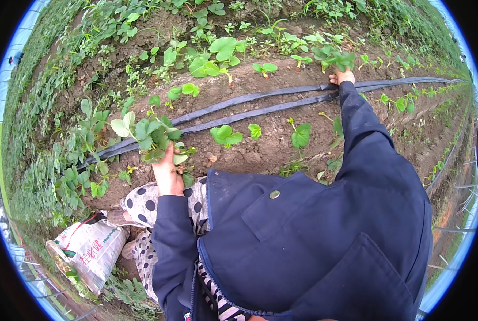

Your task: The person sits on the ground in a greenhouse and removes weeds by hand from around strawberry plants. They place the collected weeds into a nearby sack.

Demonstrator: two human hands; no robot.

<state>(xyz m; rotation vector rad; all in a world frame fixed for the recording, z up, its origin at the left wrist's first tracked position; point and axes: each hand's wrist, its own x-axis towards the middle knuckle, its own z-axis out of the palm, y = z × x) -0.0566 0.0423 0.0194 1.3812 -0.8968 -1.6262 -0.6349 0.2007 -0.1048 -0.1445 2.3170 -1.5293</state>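
My left hand [168, 170] is closed around a bunch of strawberry leaves [152, 134], held low over the soil just in front of my knee. Farther out on the right, my right hand [342, 76] reaches across two dark flat drip tapes [259, 96] and grips a strawberry plant [334, 59] low down; its fingertips are partly hidden. Between the hands, small strawberry plants with few leaves, such as one low plant [226, 135] and a single-leaf plant [301, 134], grow along the bed on my side of the tapes.
A white printed sack [92, 248] with leaves at its mouth lies by my shoes, at lower left. Weeds and broad-leaved plants [223, 50] fill the far side of the soil ridge. Denser strawberry foliage [72, 180] stands to the left. Metal poles [453, 230] line the right rim.
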